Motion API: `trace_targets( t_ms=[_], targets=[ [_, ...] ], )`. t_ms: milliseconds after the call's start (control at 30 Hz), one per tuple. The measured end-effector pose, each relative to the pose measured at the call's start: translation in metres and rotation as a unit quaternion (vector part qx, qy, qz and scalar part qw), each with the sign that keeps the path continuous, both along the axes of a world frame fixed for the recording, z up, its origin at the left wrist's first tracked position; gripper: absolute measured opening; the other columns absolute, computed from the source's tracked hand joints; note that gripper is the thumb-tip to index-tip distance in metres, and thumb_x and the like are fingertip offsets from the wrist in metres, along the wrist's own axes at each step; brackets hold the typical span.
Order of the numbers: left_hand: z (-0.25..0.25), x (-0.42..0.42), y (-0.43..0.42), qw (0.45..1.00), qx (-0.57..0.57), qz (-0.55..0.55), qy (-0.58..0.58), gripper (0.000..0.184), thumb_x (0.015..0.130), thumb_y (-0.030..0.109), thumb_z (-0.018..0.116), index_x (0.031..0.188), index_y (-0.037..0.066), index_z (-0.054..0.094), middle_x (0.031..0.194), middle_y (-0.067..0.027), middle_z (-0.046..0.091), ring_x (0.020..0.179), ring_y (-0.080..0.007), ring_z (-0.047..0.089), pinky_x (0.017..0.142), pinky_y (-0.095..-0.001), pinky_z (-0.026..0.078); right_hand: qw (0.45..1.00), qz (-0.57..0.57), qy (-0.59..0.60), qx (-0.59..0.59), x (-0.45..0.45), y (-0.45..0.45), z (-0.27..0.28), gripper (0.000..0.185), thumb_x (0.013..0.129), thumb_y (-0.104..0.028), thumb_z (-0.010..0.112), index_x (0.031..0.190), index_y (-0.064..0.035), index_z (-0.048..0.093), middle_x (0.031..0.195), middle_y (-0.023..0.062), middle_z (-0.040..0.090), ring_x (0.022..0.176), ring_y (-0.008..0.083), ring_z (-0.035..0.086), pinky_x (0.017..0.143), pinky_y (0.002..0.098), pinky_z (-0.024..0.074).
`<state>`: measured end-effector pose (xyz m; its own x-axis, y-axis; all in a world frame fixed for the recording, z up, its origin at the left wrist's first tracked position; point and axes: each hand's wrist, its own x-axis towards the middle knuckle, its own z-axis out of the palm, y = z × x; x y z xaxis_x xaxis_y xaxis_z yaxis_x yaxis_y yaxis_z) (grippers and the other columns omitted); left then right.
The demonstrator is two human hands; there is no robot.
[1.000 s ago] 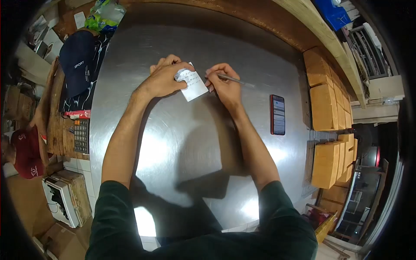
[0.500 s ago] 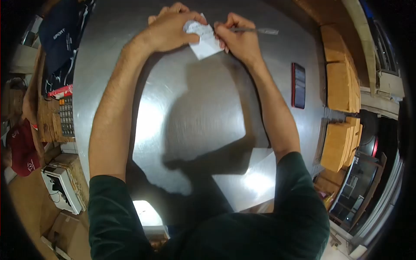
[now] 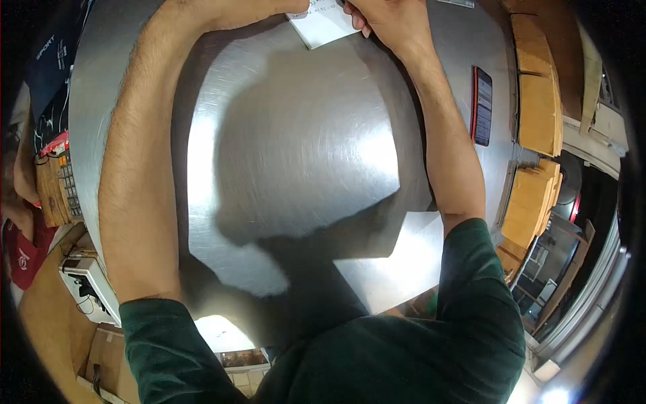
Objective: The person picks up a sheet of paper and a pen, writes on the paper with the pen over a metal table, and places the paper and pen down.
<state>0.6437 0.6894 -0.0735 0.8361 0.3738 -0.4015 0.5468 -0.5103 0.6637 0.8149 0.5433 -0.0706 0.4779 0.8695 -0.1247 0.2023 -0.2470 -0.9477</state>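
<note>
A small white paper pad (image 3: 323, 28) with handwriting near its top lies on the metal table, cut off by the upper edge of the view. My left hand (image 3: 286, 7) is mostly out of frame; its thumb rests on the pad's left side, apart from the other fingers, which do not show now. My right hand (image 3: 387, 17) is closed around a pen, its curled fingers against the pad's right side. The clear back end of the pen (image 3: 459, 3) sticks out to the right; its tip is hidden.
A red-edged phone (image 3: 482, 106) lies on the metal table (image 3: 303, 161) at right. Cardboard pieces (image 3: 536, 111) line the right side. A calculator (image 3: 69, 185) and a dark cap (image 3: 50, 60) are at left. Another person's arm (image 3: 25, 172) shows at far left. A translucent sheet (image 3: 404, 269) lies near my right elbow.
The view has tilted down and toward me, so the hands and pad sit higher and are partly cut off. My right hand still holds the pen at the pad.
</note>
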Motion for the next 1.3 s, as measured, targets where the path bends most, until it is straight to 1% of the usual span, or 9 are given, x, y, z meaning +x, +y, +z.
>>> trace_targets(
  t_ms=[300, 633, 933, 1000, 1033, 1100, 1167, 1200, 1300],
  targets=[
    [-0.006, -0.005, 0.02, 0.997, -0.022, 0.026, 0.068, 0.053, 0.093, 0.027, 0.066, 0.144, 0.017, 0.068, 0.14, -0.0126, 0.057, 0.131, -0.0313, 0.054, 0.117, -0.0499, 0.04, 0.999, -0.018, 0.051, -0.001, -0.002, 0.001, 0.002, 0.028, 0.09, 0.002, 0.068, 0.071, -0.0097, 0.05, 0.058, 0.0048, 0.06, 0.041, 0.0101, 0.05, 0.038, 0.0229, 0.0385],
    [-0.001, -0.005, 0.018, 0.998, -0.028, -0.033, -0.05, 0.053, 0.095, 0.027, 0.066, 0.147, 0.017, 0.065, 0.141, -0.0134, 0.056, 0.13, -0.0305, 0.053, 0.118, -0.048, 0.04, 0.999, -0.027, 0.039, 0.005, 0.002, 0.0, -0.005, 0.027, 0.088, 0.001, 0.068, 0.071, -0.0102, 0.05, 0.057, 0.0045, 0.061, 0.039, 0.0102, 0.048, 0.037, 0.0233, 0.0367],
    [0.001, -0.008, 0.011, 0.983, 0.015, -0.066, -0.17, 0.054, 0.097, 0.027, 0.065, 0.15, 0.017, 0.063, 0.142, -0.0141, 0.055, 0.13, -0.0299, 0.052, 0.118, -0.0462, 0.039, 0.968, -0.106, -0.026, 0.227, 0.005, 0.011, -0.008, 0.029, 0.092, -0.001, 0.074, 0.07, -0.011, 0.059, 0.072, 0.0049, 0.068, 0.057, 0.0092, 0.06, 0.049, 0.0178, 0.0432],
    [-0.007, -0.024, -0.003, 0.958, 0.2, 0.014, -0.204, 0.049, 0.09, 0.03, 0.077, 0.139, 0.027, 0.072, 0.133, -0.0068, 0.061, 0.119, -0.0263, 0.058, 0.103, -0.0466, 0.045, 0.987, -0.082, -0.052, 0.128, -0.002, -0.006, 0.014, 0.037, 0.104, -0.028, 0.072, 0.076, -0.0069, 0.059, 0.065, 0.003, 0.065, 0.052, 0.0092, 0.054, 0.049, 0.0262, 0.044],
    [-0.012, -0.024, -0.003, 0.953, 0.222, 0.012, -0.207, 0.049, 0.09, 0.03, 0.077, 0.139, 0.027, 0.072, 0.133, -0.0068, 0.061, 0.119, -0.0263, 0.058, 0.103, -0.0466, 0.045, 0.984, -0.079, -0.054, 0.15, 0.003, -0.006, 0.006, 0.037, 0.104, -0.028, 0.072, 0.076, -0.0069, 0.059, 0.065, 0.003, 0.065, 0.052, 0.0092, 0.054, 0.049, 0.0262, 0.044],
    [-0.018, -0.025, -0.002, 0.939, 0.028, 0.083, -0.334, 0.049, 0.093, 0.02, 0.078, 0.141, 0.017, 0.07, 0.131, -0.009, 0.062, 0.115, -0.0227, 0.06, 0.1, -0.0392, 0.05, 0.931, -0.126, -0.31, 0.146, 0.013, -0.001, -0.02, 0.044, 0.109, -0.041, 0.062, 0.085, -0.0048, 0.065, 0.066, 0.0063, 0.065, 0.055, 0.0207, 0.058, 0.057, 0.0359, 0.0498],
    [-0.01, -0.037, -0.022, 0.89, 0.006, 0.192, -0.414, 0.045, 0.097, 0.011, 0.075, 0.141, 0.007, 0.068, 0.129, -0.0099, 0.063, 0.114, -0.0205, 0.061, 0.099, -0.0326, 0.052, 0.894, -0.142, -0.424, 0.002, -0.007, -0.015, -0.008, 0.04, 0.112, -0.04, 0.054, 0.094, -0.0068, 0.067, 0.068, 0.0105, 0.067, 0.062, 0.0347, 0.063, 0.063, 0.0463, 0.0523],
    [-0.018, -0.045, -0.03, 0.889, 0.023, 0.189, -0.416, 0.045, 0.097, 0.011, 0.075, 0.141, 0.007, 0.068, 0.129, -0.0099, 0.063, 0.114, -0.0205, 0.061, 0.099, -0.0326, 0.052, 0.875, -0.153, -0.46, -0.002, -0.011, -0.019, -0.011, 0.04, 0.11, -0.04, 0.054, 0.093, -0.0076, 0.071, 0.08, 0.0172, 0.073, 0.068, 0.043, 0.068, 0.06, 0.0519, 0.0527],
    [-0.005, -0.076, -0.071, 0.785, -0.086, 0.398, -0.467, 0.036, 0.106, 0.015, 0.068, 0.141, 0.004, 0.066, 0.125, -0.0074, 0.068, 0.114, -0.0184, 0.063, 0.103, -0.0316, 0.051, 0.857, -0.162, -0.488, 0.016, -0.016, -0.027, -0.023, 0.037, 0.11, -0.038, 0.052, 0.101, -0.0093, 0.074, 0.093, 0.0116, 0.073, 0.071, 0.0393, 0.068, 0.063, 0.0494, 0.0549]
  ],
)
